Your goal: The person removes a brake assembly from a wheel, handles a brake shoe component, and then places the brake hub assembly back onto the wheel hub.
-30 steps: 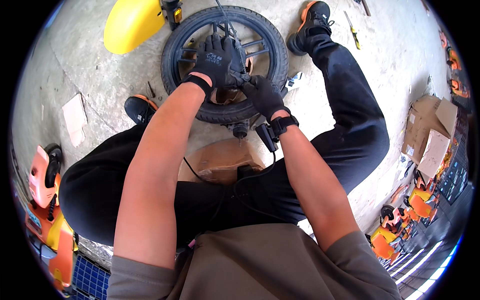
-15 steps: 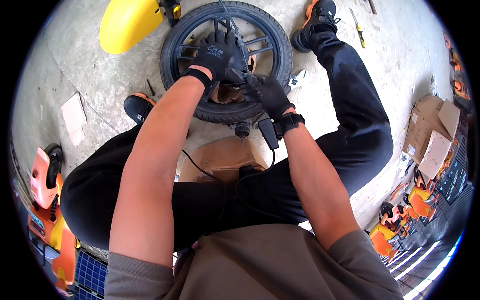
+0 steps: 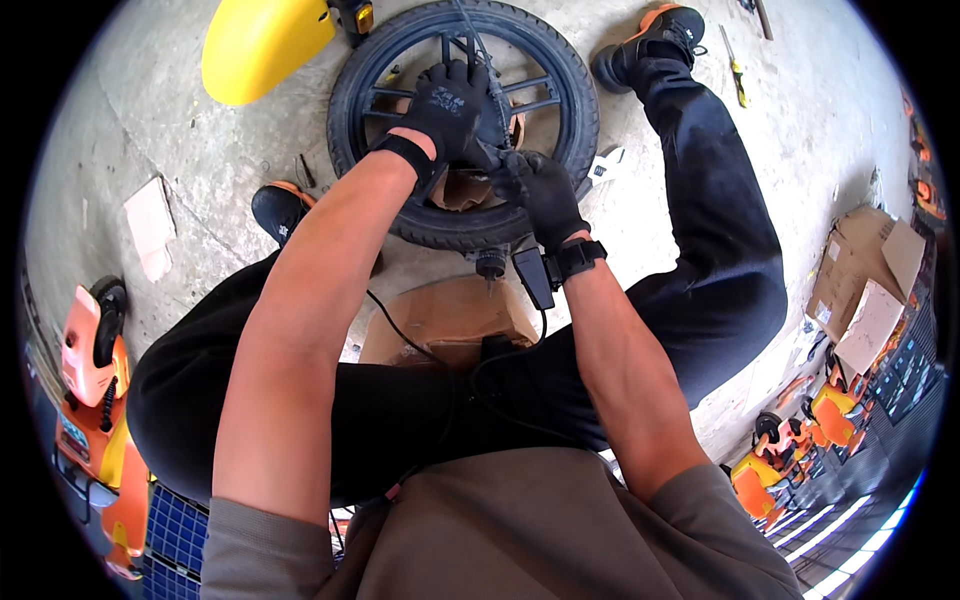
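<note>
A black spoked wheel with its tyre (image 3: 345,125) lies between my legs, and both my hands work over its middle. A long dark chain-like strand (image 3: 482,48) runs from the top edge down across the spokes to my hands. My left hand (image 3: 448,108), in a black glove, is closed beside the strand near the hub; what its fingers hold is hidden. Lower and to the right, my right hand (image 3: 540,197), also gloved, pinches the near end of the strand. Brown cardboard (image 3: 468,190) shows through the wheel below my hands.
A cardboard box (image 3: 445,315) stands just nearer than the wheel. Yellow bodywork (image 3: 262,50) lies at the upper left. A yellow-handled screwdriver (image 3: 738,80) is beyond my right foot. An open carton (image 3: 868,275) and orange scooters (image 3: 835,415) are at the right.
The whole view has shifted slightly, with the wheel a little farther right. Both hands keep nearly the same places and closed grips at the strand.
</note>
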Tool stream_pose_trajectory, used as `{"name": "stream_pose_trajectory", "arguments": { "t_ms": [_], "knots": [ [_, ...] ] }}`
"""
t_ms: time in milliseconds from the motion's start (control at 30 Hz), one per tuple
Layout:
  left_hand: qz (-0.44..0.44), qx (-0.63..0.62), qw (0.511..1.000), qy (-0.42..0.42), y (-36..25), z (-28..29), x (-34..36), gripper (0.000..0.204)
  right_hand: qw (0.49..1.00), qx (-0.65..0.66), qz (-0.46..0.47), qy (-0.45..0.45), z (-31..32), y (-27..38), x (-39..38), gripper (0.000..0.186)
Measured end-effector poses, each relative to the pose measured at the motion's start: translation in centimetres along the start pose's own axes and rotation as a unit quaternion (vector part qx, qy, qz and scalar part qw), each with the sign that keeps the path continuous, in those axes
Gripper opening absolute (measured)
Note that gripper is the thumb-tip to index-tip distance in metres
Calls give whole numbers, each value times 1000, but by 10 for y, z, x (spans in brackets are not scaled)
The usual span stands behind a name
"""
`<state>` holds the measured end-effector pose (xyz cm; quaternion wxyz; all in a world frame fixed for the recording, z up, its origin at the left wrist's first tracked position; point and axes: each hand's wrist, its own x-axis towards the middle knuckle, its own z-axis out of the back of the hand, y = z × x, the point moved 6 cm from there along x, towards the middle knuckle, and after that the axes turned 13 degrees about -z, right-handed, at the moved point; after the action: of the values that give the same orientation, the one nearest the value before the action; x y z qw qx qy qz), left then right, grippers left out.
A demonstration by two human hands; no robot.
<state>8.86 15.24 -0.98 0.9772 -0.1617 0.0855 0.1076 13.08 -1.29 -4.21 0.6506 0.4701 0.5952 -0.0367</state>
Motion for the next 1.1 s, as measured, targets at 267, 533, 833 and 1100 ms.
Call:
{"name": "stream_pose_trajectory", "arguments": {
  "t_ms": [267, 533, 833, 1100],
  "knots": [
    [-18, -4, 1000, -10, -1, -3, 1, 109, 989, -137, -44, -34, 8, -12, 5, 33],
    [-43, 4, 996, -78, -1, -1, 0, 108, 998, -33, -3, -44, -2, 2, -8, 35],
    [-56, -22, 994, -89, 1, -7, 1, 109, 998, -14, -1, -55, -6, 5, -11, 30],
    [-56, -21, 993, -98, 2, -6, 3, 109, 994, -91, 7, 54, 4, 10, -4, 33]
  ]
}}
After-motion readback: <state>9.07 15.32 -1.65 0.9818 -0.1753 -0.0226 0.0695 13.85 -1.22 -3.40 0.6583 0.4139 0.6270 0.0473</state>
